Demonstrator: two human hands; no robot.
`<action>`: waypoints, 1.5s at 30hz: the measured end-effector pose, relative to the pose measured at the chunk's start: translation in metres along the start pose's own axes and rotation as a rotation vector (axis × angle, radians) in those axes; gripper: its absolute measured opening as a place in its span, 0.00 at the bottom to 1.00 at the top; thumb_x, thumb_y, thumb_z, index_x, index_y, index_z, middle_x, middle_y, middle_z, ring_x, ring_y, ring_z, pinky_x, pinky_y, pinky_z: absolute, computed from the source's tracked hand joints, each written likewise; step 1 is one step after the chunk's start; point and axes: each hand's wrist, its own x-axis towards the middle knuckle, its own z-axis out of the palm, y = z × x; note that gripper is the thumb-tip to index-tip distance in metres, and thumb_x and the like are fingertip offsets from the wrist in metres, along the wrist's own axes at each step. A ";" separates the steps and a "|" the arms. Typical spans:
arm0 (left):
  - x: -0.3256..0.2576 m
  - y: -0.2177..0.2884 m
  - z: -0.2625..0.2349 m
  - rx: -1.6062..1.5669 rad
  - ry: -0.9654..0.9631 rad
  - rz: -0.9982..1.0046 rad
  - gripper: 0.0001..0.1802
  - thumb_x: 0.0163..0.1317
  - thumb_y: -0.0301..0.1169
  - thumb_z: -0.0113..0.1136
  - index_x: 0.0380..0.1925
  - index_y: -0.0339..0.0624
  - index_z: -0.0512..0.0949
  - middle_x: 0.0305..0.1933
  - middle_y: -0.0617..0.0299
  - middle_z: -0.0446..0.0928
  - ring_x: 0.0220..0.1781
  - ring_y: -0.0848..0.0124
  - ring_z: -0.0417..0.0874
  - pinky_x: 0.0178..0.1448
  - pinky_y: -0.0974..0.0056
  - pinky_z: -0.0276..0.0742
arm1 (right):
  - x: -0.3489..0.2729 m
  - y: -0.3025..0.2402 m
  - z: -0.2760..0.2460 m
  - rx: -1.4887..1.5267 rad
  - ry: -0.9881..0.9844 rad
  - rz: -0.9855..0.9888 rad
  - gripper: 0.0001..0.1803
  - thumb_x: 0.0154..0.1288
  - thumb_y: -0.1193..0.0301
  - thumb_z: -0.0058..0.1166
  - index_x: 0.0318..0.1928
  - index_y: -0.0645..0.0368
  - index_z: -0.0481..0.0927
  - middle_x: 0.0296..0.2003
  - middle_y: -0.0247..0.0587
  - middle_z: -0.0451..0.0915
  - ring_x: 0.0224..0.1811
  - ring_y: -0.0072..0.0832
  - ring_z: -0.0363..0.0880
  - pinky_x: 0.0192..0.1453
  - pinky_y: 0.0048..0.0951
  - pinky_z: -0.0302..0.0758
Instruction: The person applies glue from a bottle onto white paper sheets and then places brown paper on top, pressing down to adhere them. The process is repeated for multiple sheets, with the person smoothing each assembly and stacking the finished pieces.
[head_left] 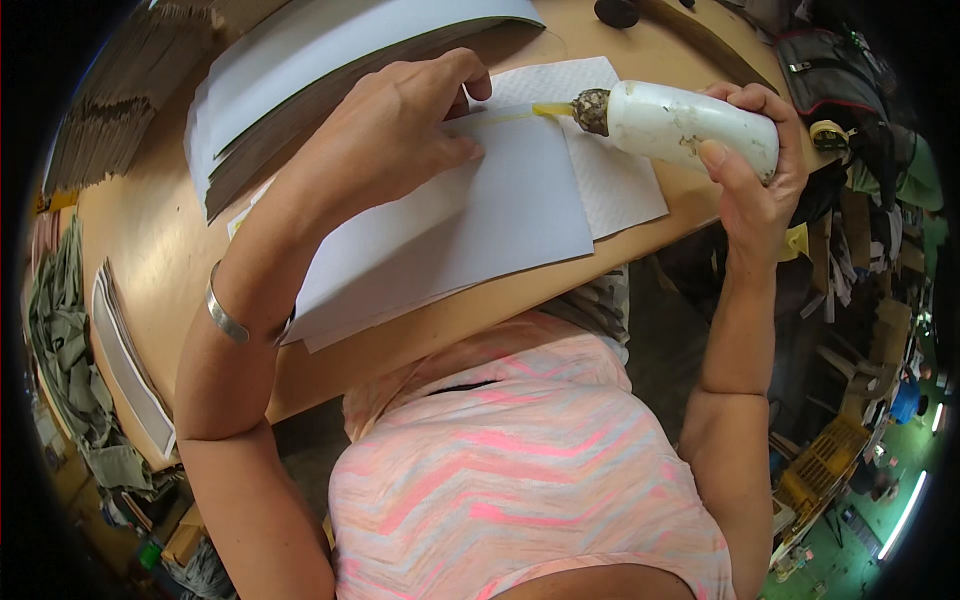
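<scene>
My right grip [775,185] is wrapped around a white bottle [685,125], thumb on the near side and fingers over the far side, holding it slantwise above the right part of the papers on the tabletop [160,235]. Its yellow nozzle [551,109], set in a brown crusted collar [591,112], points left at the far right corner of a smooth white sheet [490,215]; I can't tell whether the tip touches it. A pale yellowish band [500,119] shows along the sheet's far edge, running from near the nozzle toward my left grip [415,115]. That one is loose, holding nothing that I can make out, thumb and forefinger apart over the same edge; whether a fingertip presses down there I can't tell. The smooth sheet overlaps a textured white sheet [625,195], and a stack of white-faced sheets [350,70] lies just beyond my left forearm. To work this edge well, I judge that I want the tip low and at a steady slant, light squeezing, and an even pace, so the band comes out thin rather than blobbed. My left fingers do best pressing the sheet flat just clear of the band, so the edge neither lifts nor slides and nothing smears onto my skin. The crusted collar belongs well clear of the paper, since it might shed flakes.
</scene>
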 end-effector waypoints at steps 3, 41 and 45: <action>0.001 -0.003 0.000 0.013 0.007 0.028 0.19 0.48 0.26 0.65 0.41 0.35 0.73 0.37 0.47 0.79 0.42 0.53 0.79 0.47 0.57 0.74 | -0.005 -0.006 -0.004 0.013 -0.046 -0.064 0.23 0.46 0.80 0.62 0.46 0.64 0.73 0.40 0.43 0.77 0.43 0.25 0.76 0.49 0.24 0.73; 0.031 0.010 -0.008 0.030 0.058 -0.024 0.10 0.54 0.24 0.58 0.37 0.31 0.75 0.34 0.44 0.79 0.38 0.52 0.80 0.43 0.57 0.74 | -0.034 -0.018 -0.025 -0.027 0.095 -0.005 0.23 0.43 0.80 0.59 0.45 0.65 0.72 0.40 0.50 0.76 0.44 0.33 0.76 0.51 0.32 0.74; 0.033 0.008 -0.007 0.000 0.080 0.059 0.10 0.54 0.24 0.57 0.36 0.31 0.75 0.32 0.44 0.78 0.36 0.52 0.80 0.42 0.57 0.74 | -0.046 -0.019 -0.030 -0.015 0.147 0.007 0.23 0.44 0.81 0.59 0.46 0.65 0.71 0.41 0.51 0.75 0.46 0.34 0.76 0.53 0.33 0.73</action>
